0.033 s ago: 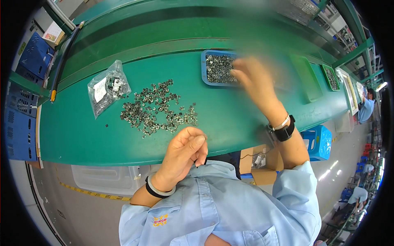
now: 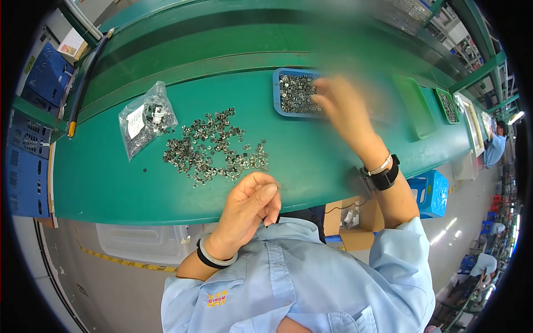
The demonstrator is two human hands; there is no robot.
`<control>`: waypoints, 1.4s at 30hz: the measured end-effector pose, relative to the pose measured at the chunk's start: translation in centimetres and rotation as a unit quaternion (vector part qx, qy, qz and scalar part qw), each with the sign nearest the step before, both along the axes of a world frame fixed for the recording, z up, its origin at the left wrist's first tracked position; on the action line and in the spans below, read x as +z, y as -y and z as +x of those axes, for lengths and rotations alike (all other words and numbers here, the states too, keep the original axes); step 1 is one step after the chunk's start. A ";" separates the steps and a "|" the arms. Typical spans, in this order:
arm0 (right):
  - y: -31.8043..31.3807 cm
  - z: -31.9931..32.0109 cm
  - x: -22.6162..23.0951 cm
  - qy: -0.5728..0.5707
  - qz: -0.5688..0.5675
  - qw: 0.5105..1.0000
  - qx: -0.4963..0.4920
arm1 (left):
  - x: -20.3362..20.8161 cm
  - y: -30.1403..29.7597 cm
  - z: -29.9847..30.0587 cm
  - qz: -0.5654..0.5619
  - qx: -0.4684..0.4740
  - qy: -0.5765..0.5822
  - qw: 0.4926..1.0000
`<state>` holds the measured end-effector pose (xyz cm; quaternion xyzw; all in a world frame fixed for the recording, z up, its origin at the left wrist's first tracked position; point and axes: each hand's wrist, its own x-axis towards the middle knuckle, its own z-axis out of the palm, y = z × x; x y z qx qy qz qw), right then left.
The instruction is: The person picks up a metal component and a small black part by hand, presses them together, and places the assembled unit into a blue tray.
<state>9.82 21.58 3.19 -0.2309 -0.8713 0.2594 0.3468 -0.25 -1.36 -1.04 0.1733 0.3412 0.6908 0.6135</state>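
Note:
My left hand is closed near the front edge of the bench, thumb pressed to curled fingers. Whatever it may hold is too small to make out. Just beyond it lies a loose pile of small metal clip-like parts. My right hand reaches over the right side of a blue tray filled with small metal parts. Its thumb and forefinger are apart at the tray, with nothing visible between them; a blurred patch hides its outer fingers.
A clear bag of parts lies left of the pile on the green bench. Right of the blue tray are a green tray and a smaller green tray of parts. A raised green ledge runs along the back.

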 end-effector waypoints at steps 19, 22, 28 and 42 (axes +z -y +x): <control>6.4 -0.1 -0.7 0.079 0.005 0.975 0.209 | 1.0 -1.0 -0.9 -0.029 0.029 0.029 0.999; 7.6 0.9 0.1 0.056 0.015 0.973 0.222 | 1.0 -1.5 -0.5 -0.034 0.016 0.010 0.999; 8.3 1.9 -0.2 0.038 0.022 0.980 0.193 | 0.6 -1.7 -0.1 -0.021 -0.002 0.020 1.000; 9.0 3.1 -1.7 -0.035 -0.005 0.988 0.153 | 1.3 -1.6 0.9 -0.025 0.016 0.001 1.000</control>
